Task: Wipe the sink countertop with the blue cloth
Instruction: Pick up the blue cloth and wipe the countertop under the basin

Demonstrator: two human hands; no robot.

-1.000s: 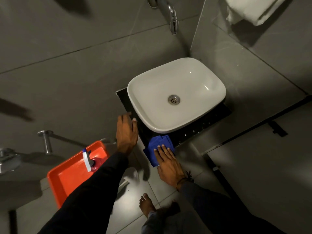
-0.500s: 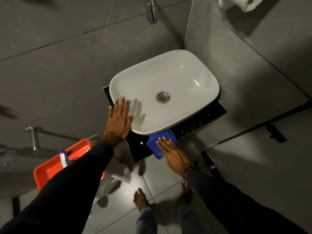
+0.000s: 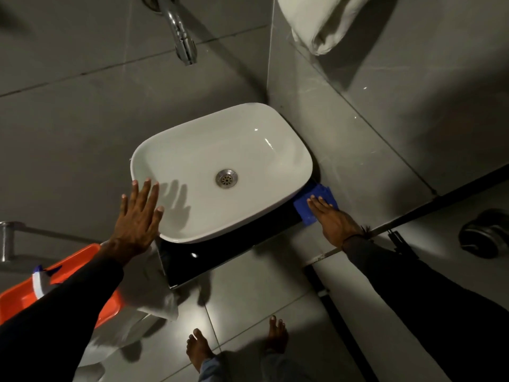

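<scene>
Bare feet [image 3: 199,348] planted on grey floor tiles, a person leans over the basin [image 3: 220,172] to clean the black countertop [image 3: 220,255] beneath it. The left hand [image 3: 137,219] is spread flat, fingers splayed, against the basin's near-left rim and holds nothing — most likely a brace for the reach across. The right hand [image 3: 333,219] lies open, palm down, pressing the folded blue cloth [image 3: 311,205] onto the countertop's far-right corner, just beside the basin's right edge; the flat palm probably keeps the cloth in full contact with the slab. The glossy countertop shows a single point of glare in front of the basin, and most of it lies hidden under the bowl. Left of the basin, an orange tray [image 3: 91,260] holds a spray bottle [image 3: 40,281], with white paper [image 3: 154,296] lying near it. Beyond the basin — a chrome tap [image 3: 181,37] juts from the grey tiled wall, and a white towel [image 3: 325,20] hangs to the right.
</scene>
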